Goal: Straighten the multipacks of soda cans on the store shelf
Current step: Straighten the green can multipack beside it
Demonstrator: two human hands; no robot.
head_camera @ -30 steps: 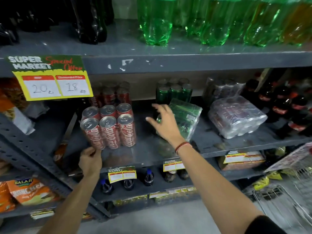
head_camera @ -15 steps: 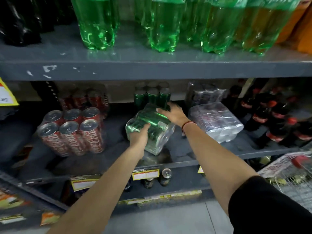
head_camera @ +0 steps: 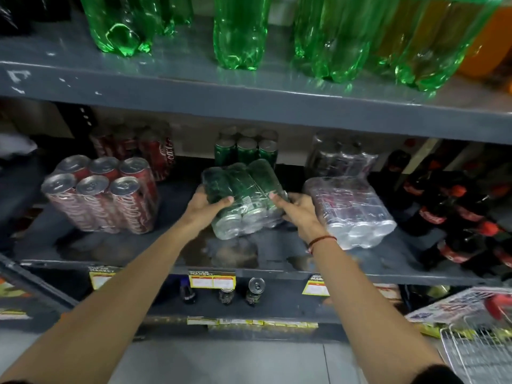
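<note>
A shrink-wrapped multipack of green cans (head_camera: 243,198) lies tipped on its side in the middle of the grey shelf (head_camera: 277,261), can ends facing me. My left hand (head_camera: 206,209) grips its left side and my right hand (head_camera: 297,214) grips its right side. To the left stands an upright multipack of red cola cans (head_camera: 102,195). To the right a clear-wrapped multipack of pale cans (head_camera: 352,212) lies on its side. More packs stand behind: red (head_camera: 138,145), green (head_camera: 246,148) and dark (head_camera: 340,156).
Small cola bottles (head_camera: 457,212) crowd the shelf's right end. Large green bottles (head_camera: 241,31) stand on the shelf above. Price tags (head_camera: 212,279) hang on the front edge, with small cans and bottles (head_camera: 255,291) below. A wire basket (head_camera: 479,353) sits at lower right.
My left hand moved from the red pack to the green pack. Both hands now hold the green pack at its sides, and it has turned so the can ends face me.
</note>
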